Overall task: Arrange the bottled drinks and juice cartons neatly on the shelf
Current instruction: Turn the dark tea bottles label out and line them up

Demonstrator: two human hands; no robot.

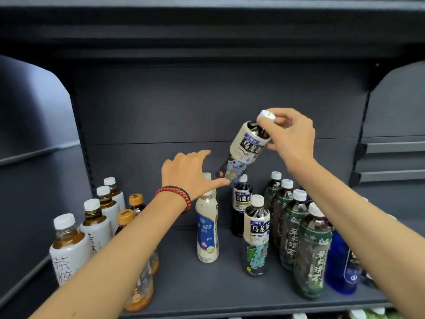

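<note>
Two hands, one tilted oolong bottle over the middle row

Nearest the camera, both forearms reached in over the shelf (179,284), with a red bead bracelet (174,192) on the left wrist. In the front rank stood white-label tea bottles (69,247) at far left and orange-capped bottles (125,217) beside them. A green-label tea row (312,256) stood at right, with a blue bottle (340,268) outside it. At centre front a standing oolong bottle (256,236) was upright. A dark oolong bottle (240,203) stood just behind it and a milky bottle (207,229) just to their left.

Farther in, the left hand (184,173) was spread wide with straight fingers and gripped nothing. Its thumb tip lay at or just beside the base of the held bottle (243,153); contact could not be settled.

The held bottle hung in the air, clear of the shelf. Its long axis was tilted, base down and to the left toward the left hand. That base sat above the caps of the milky bottle and the dark oolong bottle, and the cap pointed up and to the right.

The right hand (292,134), higher and deeper in, pinched the cap and neck with curled fingers and appeared to carry the weight.

Judgement: the left hand was nearer the base and placed to steady it. Righting the bottle meant swinging the base under the cap, then lowering it into the oolong line. The caps below looked likely to be knocked. The back panel (207,107) stood plain behind.
</note>
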